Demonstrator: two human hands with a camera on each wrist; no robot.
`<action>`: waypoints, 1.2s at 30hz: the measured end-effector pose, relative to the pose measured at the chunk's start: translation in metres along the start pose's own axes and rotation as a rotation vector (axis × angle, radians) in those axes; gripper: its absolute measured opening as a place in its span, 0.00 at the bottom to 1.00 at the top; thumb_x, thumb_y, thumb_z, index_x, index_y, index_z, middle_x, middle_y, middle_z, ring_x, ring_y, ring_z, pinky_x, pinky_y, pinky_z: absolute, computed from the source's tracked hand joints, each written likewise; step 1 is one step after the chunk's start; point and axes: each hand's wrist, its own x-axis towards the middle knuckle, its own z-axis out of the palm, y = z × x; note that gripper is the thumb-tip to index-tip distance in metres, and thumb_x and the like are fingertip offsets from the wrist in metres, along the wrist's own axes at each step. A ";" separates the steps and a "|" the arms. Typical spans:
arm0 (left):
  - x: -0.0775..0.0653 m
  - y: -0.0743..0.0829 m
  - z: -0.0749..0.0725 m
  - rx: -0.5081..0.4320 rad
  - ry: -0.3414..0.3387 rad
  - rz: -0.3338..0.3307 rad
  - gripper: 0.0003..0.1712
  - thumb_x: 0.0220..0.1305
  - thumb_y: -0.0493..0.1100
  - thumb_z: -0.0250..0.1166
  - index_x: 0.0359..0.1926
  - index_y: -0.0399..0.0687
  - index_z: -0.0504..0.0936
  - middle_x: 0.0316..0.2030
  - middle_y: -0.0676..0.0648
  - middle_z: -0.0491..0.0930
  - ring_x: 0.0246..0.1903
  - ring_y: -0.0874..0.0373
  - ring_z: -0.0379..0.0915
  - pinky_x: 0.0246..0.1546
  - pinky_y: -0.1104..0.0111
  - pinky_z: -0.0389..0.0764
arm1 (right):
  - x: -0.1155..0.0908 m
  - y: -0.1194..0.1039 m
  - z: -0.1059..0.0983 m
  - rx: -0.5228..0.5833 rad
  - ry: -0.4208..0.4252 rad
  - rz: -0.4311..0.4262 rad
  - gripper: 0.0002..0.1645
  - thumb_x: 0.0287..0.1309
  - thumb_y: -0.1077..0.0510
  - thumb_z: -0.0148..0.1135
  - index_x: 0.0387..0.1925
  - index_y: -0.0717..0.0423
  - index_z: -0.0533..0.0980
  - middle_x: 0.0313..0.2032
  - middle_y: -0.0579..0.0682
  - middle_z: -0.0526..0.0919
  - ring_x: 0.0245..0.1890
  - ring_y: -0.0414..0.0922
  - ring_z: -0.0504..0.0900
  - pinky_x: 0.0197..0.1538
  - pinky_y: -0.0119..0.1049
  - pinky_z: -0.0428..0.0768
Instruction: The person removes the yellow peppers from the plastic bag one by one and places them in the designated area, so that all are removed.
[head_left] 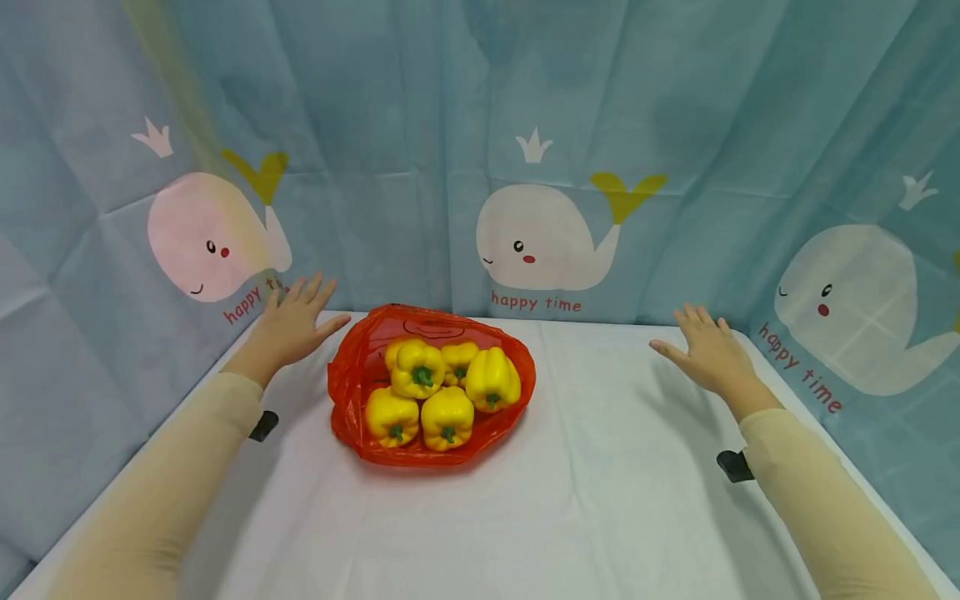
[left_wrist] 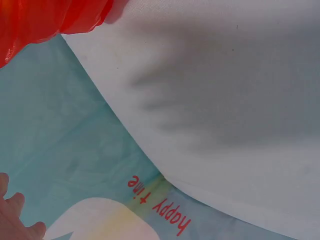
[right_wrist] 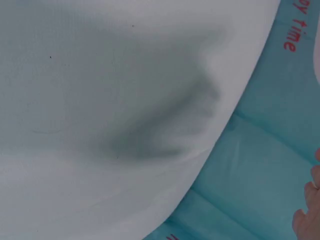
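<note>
A red plastic bag (head_left: 351,408) lies open on the white table, left of centre in the head view. Several yellow bell peppers (head_left: 447,418) with green stems sit together inside it. My left hand (head_left: 288,325) is held over the table's left side, fingers spread, just left of the bag and holding nothing. On the far right my right hand (head_left: 708,350) hovers with fingers extended, also holding nothing and well away from the bag. In the left wrist view the bag's edge (left_wrist: 75,15) shows at the top left, and some fingertips (left_wrist: 15,205) at the lower left.
A white cloth (head_left: 600,500) covers the table. Behind it and along both sides hangs a blue curtain (head_left: 420,108) printed with whales and red lettering. Both hands cast soft shadows on the cloth, and a small black piece (head_left: 735,467) shows at the right sleeve.
</note>
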 end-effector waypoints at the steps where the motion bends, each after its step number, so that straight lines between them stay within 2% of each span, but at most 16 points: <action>1: -0.001 0.000 -0.001 -0.004 -0.004 0.001 0.49 0.72 0.71 0.41 0.79 0.43 0.42 0.78 0.32 0.39 0.75 0.28 0.33 0.72 0.32 0.31 | -0.001 -0.001 0.000 0.001 0.000 -0.004 0.59 0.68 0.25 0.40 0.75 0.70 0.45 0.75 0.73 0.41 0.76 0.69 0.40 0.75 0.68 0.39; 8: -0.005 -0.002 -0.005 -0.041 0.013 0.012 0.47 0.73 0.64 0.48 0.79 0.43 0.43 0.78 0.32 0.40 0.75 0.29 0.34 0.72 0.32 0.33 | -0.005 -0.011 0.001 0.019 0.022 -0.034 0.57 0.68 0.28 0.45 0.75 0.70 0.47 0.76 0.71 0.43 0.77 0.68 0.42 0.75 0.67 0.41; 19: -0.017 0.001 -0.010 -0.028 0.035 0.066 0.48 0.72 0.68 0.46 0.79 0.45 0.44 0.78 0.32 0.42 0.76 0.30 0.36 0.72 0.32 0.36 | -0.014 -0.021 0.006 0.053 0.052 -0.079 0.56 0.67 0.30 0.50 0.75 0.69 0.50 0.77 0.69 0.45 0.77 0.66 0.43 0.76 0.66 0.43; 27: -0.027 0.003 -0.013 -0.046 0.058 0.072 0.47 0.72 0.67 0.48 0.79 0.46 0.46 0.78 0.33 0.43 0.76 0.31 0.36 0.73 0.34 0.37 | -0.020 -0.029 0.010 0.077 0.052 -0.092 0.54 0.66 0.32 0.53 0.75 0.68 0.51 0.77 0.68 0.45 0.77 0.66 0.44 0.76 0.64 0.45; 36: -0.036 0.003 -0.013 -0.060 0.067 0.063 0.48 0.70 0.66 0.51 0.79 0.49 0.45 0.78 0.34 0.43 0.77 0.33 0.37 0.73 0.34 0.39 | -0.024 -0.037 0.013 0.083 0.037 -0.098 0.57 0.64 0.29 0.53 0.75 0.66 0.51 0.77 0.67 0.46 0.77 0.65 0.44 0.77 0.64 0.44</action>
